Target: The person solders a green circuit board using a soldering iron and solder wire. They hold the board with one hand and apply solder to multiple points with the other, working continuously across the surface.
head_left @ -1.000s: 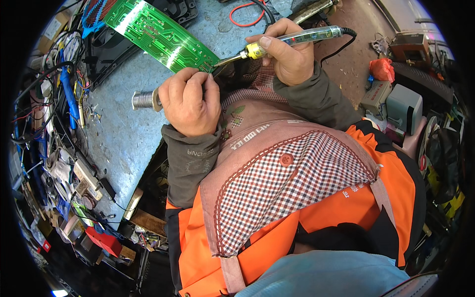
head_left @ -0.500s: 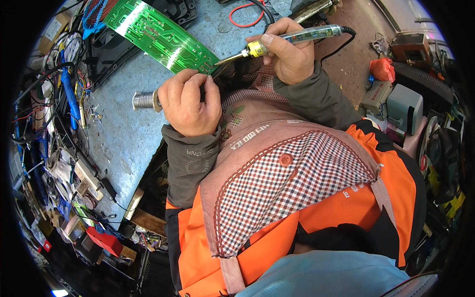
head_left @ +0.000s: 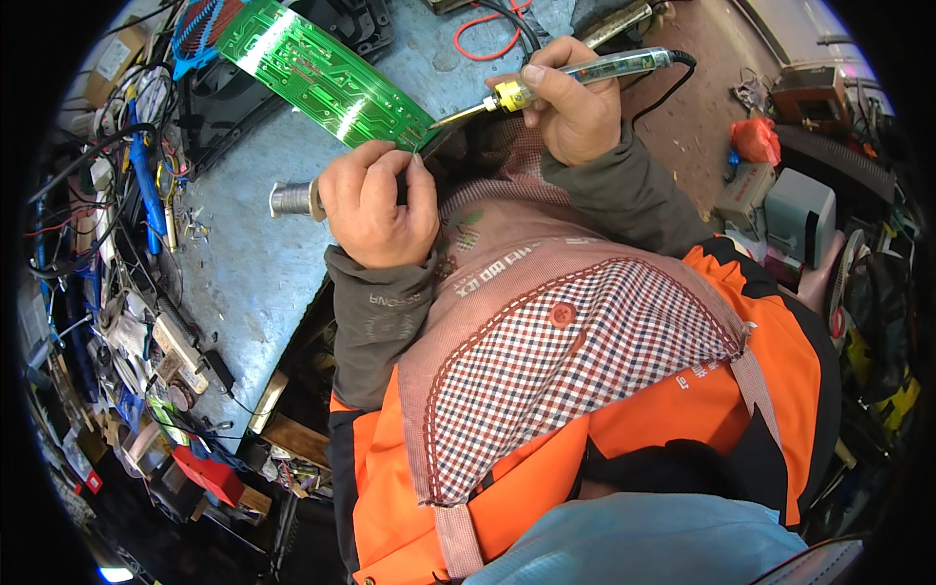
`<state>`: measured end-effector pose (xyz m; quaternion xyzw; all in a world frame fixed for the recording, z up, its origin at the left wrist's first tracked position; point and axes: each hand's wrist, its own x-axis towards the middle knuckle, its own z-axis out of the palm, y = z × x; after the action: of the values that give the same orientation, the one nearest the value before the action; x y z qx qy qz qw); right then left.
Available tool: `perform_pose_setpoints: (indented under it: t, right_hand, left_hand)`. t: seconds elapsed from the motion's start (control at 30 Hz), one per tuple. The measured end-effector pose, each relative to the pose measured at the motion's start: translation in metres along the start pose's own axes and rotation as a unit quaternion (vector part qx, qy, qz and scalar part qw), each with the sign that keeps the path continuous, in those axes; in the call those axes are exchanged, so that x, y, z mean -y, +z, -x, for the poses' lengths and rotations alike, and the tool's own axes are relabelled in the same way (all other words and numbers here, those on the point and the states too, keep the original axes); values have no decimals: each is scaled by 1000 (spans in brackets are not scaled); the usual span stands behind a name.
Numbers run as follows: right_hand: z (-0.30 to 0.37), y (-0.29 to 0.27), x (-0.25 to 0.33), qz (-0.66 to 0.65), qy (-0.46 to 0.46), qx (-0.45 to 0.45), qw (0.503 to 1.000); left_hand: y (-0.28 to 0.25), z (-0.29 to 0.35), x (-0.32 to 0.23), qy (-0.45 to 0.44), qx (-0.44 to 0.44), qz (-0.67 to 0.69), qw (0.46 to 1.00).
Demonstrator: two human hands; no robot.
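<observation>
The right hand (head_left: 577, 115) holds a soldering iron (head_left: 618, 66) by its clear handle and yellow collar, with the thumb on top and the fingers wrapped around it. The metal tip points leftward to the near right end of a green circuit board (head_left: 331, 83); whether it actually touches the board is too fine to tell.

The left hand (head_left: 380, 207) is curled, its thumb and forefinger close together just below that same end of the board. Whether they pinch anything cannot be made out. A spool of silvery wire (head_left: 292, 199) sits right against the left side of this hand.

The board slants from the upper left down toward the hands, its traced side facing up and catching bright glare. Its far part overlaps a black plastic housing (head_left: 216, 127) on the blue-grey worktop (head_left: 239, 229).

Beyond the board's right edge lies a red wire loop (head_left: 475, 51). Farther left, a blue tool (head_left: 148, 190) lies among tangled cables, with a pale power strip (head_left: 175, 349) nearer the person. Well off to the right are a red plastic bag (head_left: 755, 142) and a grey box (head_left: 799, 207).
</observation>
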<state>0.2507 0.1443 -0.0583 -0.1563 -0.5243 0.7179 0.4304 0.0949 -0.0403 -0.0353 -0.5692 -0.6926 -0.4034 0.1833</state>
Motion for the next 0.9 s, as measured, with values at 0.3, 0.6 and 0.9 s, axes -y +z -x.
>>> perform_pose_setpoints:
  t: [0.3, 0.6, 0.9]
  right_hand:
    - [-32, 2, 46, -6, -124, -38, 992]
    - [-94, 16, 62, 293, -500, -139, 803]
    - [-102, 29, 53, 122, -134, -48, 982]
  left_hand:
    - [-6, 4, 1, -20, -54, 52, 997]
    - [-17, 12, 1, -50, -58, 45, 996]
    - [-9, 12, 11, -17, -57, 21, 998]
